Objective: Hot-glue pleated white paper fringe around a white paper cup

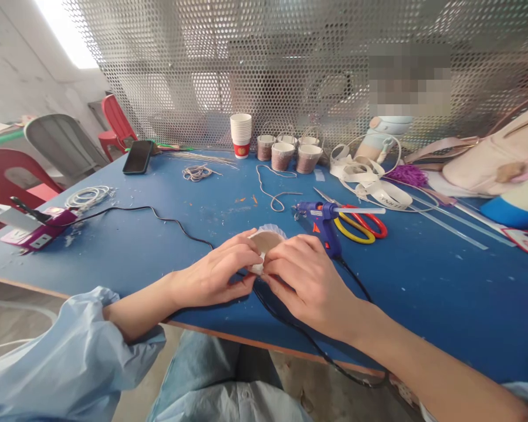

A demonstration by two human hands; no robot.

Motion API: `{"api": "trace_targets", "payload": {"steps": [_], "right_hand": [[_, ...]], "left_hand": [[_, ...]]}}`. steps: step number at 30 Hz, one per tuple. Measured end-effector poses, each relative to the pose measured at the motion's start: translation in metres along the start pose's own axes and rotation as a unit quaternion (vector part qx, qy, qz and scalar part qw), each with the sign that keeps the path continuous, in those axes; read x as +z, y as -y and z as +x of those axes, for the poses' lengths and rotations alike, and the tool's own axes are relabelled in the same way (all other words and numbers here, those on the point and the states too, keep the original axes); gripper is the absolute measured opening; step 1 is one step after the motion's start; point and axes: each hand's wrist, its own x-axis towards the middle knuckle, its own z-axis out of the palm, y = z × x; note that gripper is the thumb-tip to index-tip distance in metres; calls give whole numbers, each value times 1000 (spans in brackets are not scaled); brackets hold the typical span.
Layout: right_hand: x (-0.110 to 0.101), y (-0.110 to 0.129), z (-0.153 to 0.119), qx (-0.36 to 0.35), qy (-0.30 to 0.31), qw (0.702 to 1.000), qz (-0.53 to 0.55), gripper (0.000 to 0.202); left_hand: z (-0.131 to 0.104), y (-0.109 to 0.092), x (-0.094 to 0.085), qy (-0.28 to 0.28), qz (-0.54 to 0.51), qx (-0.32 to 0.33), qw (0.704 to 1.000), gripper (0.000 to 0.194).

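Observation:
Between both hands, close to the front edge of the table, is a small paper cup [267, 240] with a white ruffled trim along its far rim. My left hand [222, 266] has its fingers closed on the cup's left side. From the other side, my right hand [305, 278] pinches the near wall, the fingertips of both hands almost meeting. Most of the cup's outside is hidden by the fingers. A blue glue gun [321, 225] with a clear glue stick in its back lies just beyond my right hand, beside scissors [356, 228] with red and yellow handles.
Stacked paper cups [241, 132] and several twine-wrapped cups [282, 157] stand at the back. Twine [198, 172], white ribbon [385, 193], glue sticks [455, 228] and a phone [138, 157] lie about. A black cord [176, 220] runs from a purple power strip [39, 237] under my hands.

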Motion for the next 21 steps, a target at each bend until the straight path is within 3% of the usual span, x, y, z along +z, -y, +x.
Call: {"api": "trace_targets", "payload": {"steps": [7, 11, 14, 17, 21], "right_hand": [[3, -5, -1, -85, -29, 986, -141, 10], [7, -6, 0, -66, -53, 989, -124, 9], [9, -7, 0, -37, -67, 992, -101, 8], [10, -8, 1, -5, -74, 993, -89, 8], [11, -8, 2, 12, -81, 993, -85, 9]], "left_hand": [[5, 0, -2, -17, -18, -69, 997, 37], [9, 1, -2, -12, 6, -63, 998, 37], [11, -1, 0, -45, 88, -50, 994, 38], [11, -4, 1, -71, 148, -106, 981, 38], [7, -6, 2, -60, 126, -174, 975, 38]]}}
